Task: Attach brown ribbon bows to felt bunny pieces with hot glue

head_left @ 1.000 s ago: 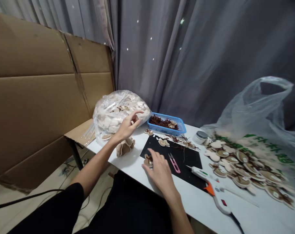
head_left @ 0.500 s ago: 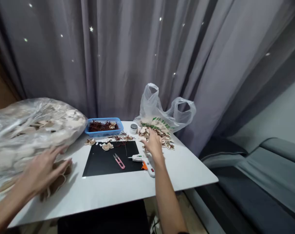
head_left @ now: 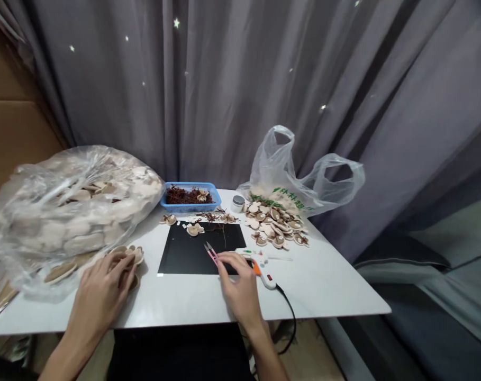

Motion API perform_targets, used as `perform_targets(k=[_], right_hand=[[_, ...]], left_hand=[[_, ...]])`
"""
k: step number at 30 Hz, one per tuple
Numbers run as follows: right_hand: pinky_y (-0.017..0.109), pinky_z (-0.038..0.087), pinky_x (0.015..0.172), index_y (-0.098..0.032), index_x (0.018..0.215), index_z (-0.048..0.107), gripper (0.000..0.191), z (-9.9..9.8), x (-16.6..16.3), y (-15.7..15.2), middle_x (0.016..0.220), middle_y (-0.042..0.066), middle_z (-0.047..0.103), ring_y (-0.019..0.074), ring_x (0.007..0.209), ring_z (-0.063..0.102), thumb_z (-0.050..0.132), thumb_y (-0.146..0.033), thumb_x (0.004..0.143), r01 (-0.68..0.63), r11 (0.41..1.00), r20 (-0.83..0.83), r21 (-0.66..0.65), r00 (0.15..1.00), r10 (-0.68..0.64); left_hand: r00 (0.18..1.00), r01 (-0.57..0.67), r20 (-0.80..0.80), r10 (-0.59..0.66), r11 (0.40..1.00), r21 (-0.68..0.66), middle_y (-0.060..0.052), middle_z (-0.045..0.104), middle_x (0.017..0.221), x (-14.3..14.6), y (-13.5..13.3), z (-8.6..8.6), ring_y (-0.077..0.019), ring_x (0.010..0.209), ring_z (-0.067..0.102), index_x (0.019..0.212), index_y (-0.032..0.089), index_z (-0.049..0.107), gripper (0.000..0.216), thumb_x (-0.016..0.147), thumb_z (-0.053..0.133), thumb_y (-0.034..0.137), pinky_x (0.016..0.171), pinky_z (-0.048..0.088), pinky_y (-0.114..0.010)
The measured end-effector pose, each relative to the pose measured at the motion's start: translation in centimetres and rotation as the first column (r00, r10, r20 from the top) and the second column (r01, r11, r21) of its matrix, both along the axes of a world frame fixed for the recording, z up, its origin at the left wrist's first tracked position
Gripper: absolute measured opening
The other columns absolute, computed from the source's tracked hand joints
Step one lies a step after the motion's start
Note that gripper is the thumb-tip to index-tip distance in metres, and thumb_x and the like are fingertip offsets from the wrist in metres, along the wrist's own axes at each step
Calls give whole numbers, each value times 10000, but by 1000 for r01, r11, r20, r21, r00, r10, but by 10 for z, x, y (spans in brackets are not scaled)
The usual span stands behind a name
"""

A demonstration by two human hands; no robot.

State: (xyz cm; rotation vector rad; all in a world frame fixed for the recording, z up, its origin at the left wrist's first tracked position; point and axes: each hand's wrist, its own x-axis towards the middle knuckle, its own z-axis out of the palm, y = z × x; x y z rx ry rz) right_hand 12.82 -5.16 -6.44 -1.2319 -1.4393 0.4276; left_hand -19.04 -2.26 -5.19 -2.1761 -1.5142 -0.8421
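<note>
My left hand (head_left: 104, 288) is closed over a small heap of brown and cream felt pieces (head_left: 136, 256) at the left of the table. Its fingers curl down onto them, and the heap is partly hidden beneath. With thumb and fingers pinched, my right hand (head_left: 240, 288) grips the handle end of the pink thread snips (head_left: 210, 253), whose blades point away over the black mat (head_left: 177, 259). Just beyond that hand lies a white hot glue gun (head_left: 269, 279) with an orange trigger. One felt piece (head_left: 194, 229) rests near the mat's far edge.
A large clear bag of felt pieces (head_left: 85, 222) fills the left side. A blue basket (head_left: 192, 208) of dark red strands, a lidded jar (head_left: 237, 203) and a plastic bag (head_left: 303, 185) stand at the back. Finished-looking felt pieces (head_left: 278, 225) pile up right. The glue gun's black cord (head_left: 291, 312) hangs over the front edge.
My right hand has come back from the pile of felt pieces to the thread snips. My left hand has settled and closed on the felt heap. The view has shifted left.
</note>
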Motion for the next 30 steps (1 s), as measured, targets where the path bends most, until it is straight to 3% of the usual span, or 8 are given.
perform_targets(k=[3, 6, 8, 11, 14, 18, 23, 30], right_hand=[[400, 604, 973, -226, 1073, 790, 183, -8, -11, -4, 1120, 98, 792, 247, 1074, 749, 622, -259, 1008, -133, 990, -56, -42, 990, 131], [377, 636, 944, -239, 1287, 735, 329, -10, -9, -6, 1290, 105, 749, 235, 1092, 757, 693, -260, 962, -264, 963, -141, -49, 957, 255], [394, 610, 1032, -270, 1428, 660, 486, -11, -1, -6, 1420, 106, 691, 242, 1231, 713, 711, -224, 947, -338, 940, -88, -52, 939, 333], [410, 566, 1097, -278, 1377, 700, 439, -14, 11, -7, 1335, 85, 743, 235, 1262, 691, 694, -144, 959, -433, 895, 104, -111, 890, 444], [404, 570, 1063, -269, 1280, 741, 328, -21, 17, -11, 1235, 73, 782, 226, 1175, 716, 665, -121, 998, -428, 891, 185, -154, 873, 451], [400, 566, 1055, -277, 1315, 713, 348, -24, 15, -18, 1262, 72, 770, 228, 1189, 706, 647, -120, 1011, -378, 910, 162, -173, 900, 404], [383, 574, 1059, -284, 1380, 669, 449, -25, 9, -24, 1270, 56, 768, 220, 1181, 714, 667, -91, 975, -325, 927, 95, -187, 933, 347], [385, 581, 1100, -292, 1494, 605, 569, -32, 6, -26, 1337, 59, 754, 223, 1189, 743, 656, -91, 964, -316, 931, 97, -183, 936, 337]], left_hand=[[994, 89, 52, -97, 986, 143, -120, 730, 1146, 25, -4, 4, -306, 1030, 703, 1297, 260, 711, 306, 1055, 533, 200, 897, 537, -456], [923, 297, 173, -343, 923, 244, -91, 733, 1148, 63, -12, -2, -262, 1086, 703, 1327, 302, 700, 402, 1021, 574, 73, 955, 539, -418], [849, 462, 227, -477, 879, 118, -85, 733, 1164, 87, -18, -13, -241, 1117, 695, 1342, 290, 681, 454, 1015, 542, 7, 973, 535, -407], [779, 605, 267, -567, 792, -82, -86, 740, 1173, 109, -21, -29, -227, 1097, 692, 1310, 248, 682, 406, 1028, 517, 5, 941, 526, -390], [779, 618, 319, -540, 746, -247, -70, 756, 1154, 114, -19, -36, -221, 1068, 693, 1226, 230, 708, 360, 1033, 501, 7, 907, 513, -379], [791, 598, 390, -471, 730, -330, -53, 769, 1153, 114, -20, -31, -216, 1048, 696, 1186, 219, 720, 254, 1047, 560, 79, 902, 495, -376], [806, 575, 395, -441, 742, -345, -49, 788, 1163, 117, -29, -29, -218, 1027, 695, 1247, 233, 728, 219, 1078, 591, 206, 886, 484, -379], [823, 538, 405, -398, 774, -333, -45, 799, 1138, 122, -31, -34, -217, 994, 699, 1298, 264, 715, 248, 1083, 596, 238, 863, 500, -365]])
